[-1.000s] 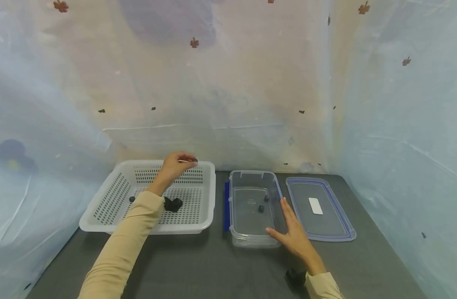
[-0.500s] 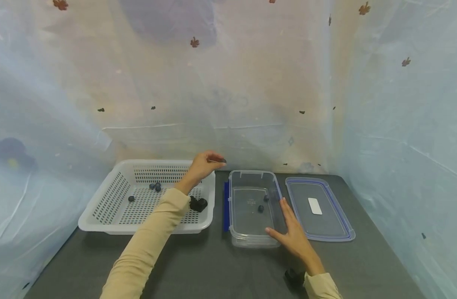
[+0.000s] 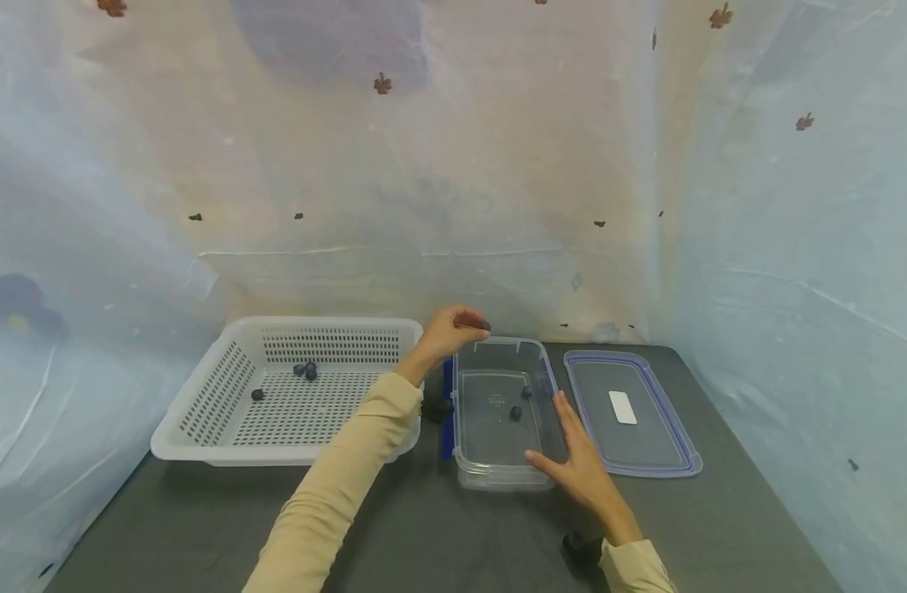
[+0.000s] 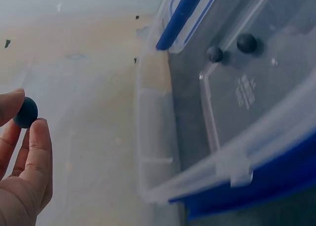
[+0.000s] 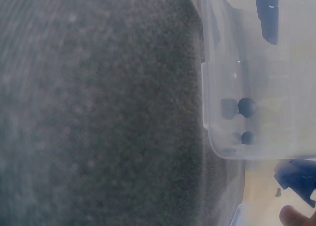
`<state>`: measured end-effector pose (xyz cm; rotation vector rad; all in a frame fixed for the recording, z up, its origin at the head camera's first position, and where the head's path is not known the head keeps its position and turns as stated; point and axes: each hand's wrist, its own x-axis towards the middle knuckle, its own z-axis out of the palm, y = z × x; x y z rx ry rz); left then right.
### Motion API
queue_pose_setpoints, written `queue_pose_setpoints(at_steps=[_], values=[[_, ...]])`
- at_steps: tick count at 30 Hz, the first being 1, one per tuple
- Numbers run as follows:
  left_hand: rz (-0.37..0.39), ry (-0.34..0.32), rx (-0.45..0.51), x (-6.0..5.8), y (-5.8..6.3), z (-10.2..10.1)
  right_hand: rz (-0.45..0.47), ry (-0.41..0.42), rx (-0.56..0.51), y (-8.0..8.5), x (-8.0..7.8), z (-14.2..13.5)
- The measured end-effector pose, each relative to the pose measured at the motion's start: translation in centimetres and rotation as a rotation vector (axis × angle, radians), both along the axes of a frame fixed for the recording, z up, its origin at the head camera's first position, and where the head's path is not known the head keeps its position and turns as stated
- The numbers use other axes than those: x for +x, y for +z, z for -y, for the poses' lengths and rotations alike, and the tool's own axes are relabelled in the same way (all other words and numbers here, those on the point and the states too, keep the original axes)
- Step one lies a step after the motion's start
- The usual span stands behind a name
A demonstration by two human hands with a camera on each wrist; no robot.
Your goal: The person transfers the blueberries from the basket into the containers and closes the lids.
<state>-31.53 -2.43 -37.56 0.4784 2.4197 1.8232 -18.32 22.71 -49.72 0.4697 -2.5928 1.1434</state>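
Note:
My left hand (image 3: 446, 338) pinches a dark blueberry (image 4: 27, 112) between thumb and fingers, above the far left corner of a clear plastic box (image 3: 490, 469). Inside that box lie two more blueberries (image 3: 516, 413), seen through its wall in the right wrist view too. My right hand (image 3: 582, 469) rests against the box's right side, its fingers straight and thumb spread towards the near end. To the left stands a white perforated basket (image 3: 194, 445) with several blueberries (image 3: 299, 370) on its floor.
A clear lid (image 3: 661, 441) with a blue seal and a white label lies right of the box. The box's blue side clip (image 3: 448, 449) hangs down on the left. Plastic sheeting (image 3: 490, 165) rises behind the dark table (image 3: 438, 535).
My left hand has moved right with the blueberry, from over the basket to the box's far left corner. The right hand has stayed at the box.

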Motion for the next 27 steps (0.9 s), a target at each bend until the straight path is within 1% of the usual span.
queue_pose_setpoints(at_steps=[2,5,8,14,19,22,25,27], values=[[-0.006,0.007,0.005,-0.1,-0.3,-0.7,0.001,0.000,0.001,0.0,0.0,0.0],[0.010,0.037,0.026,-0.3,-0.9,-1.8,0.001,0.000,-0.003,0.0,0.0,0.0],[0.025,0.070,0.044,-0.6,-1.8,-2.9,0.010,0.002,-0.013,0.0,0.0,0.0],[0.072,0.093,0.058,-0.6,-3.3,-4.9,0.024,0.009,-0.024,-0.1,0.0,0.0],[0.084,0.129,0.101,-0.9,-4.6,-6.2,0.025,0.009,-0.028,-0.1,0.0,0.1],[0.095,0.165,0.074,-1.0,-5.3,-6.8,0.023,0.007,-0.032,-0.2,0.1,0.1],[0.108,0.196,0.017,-0.9,-6.1,-7.3,0.018,0.010,-0.038,-0.2,0.1,0.1],[0.104,0.203,-0.018,-0.8,-6.8,-7.5,0.018,0.013,-0.043,-0.2,0.1,0.1]])
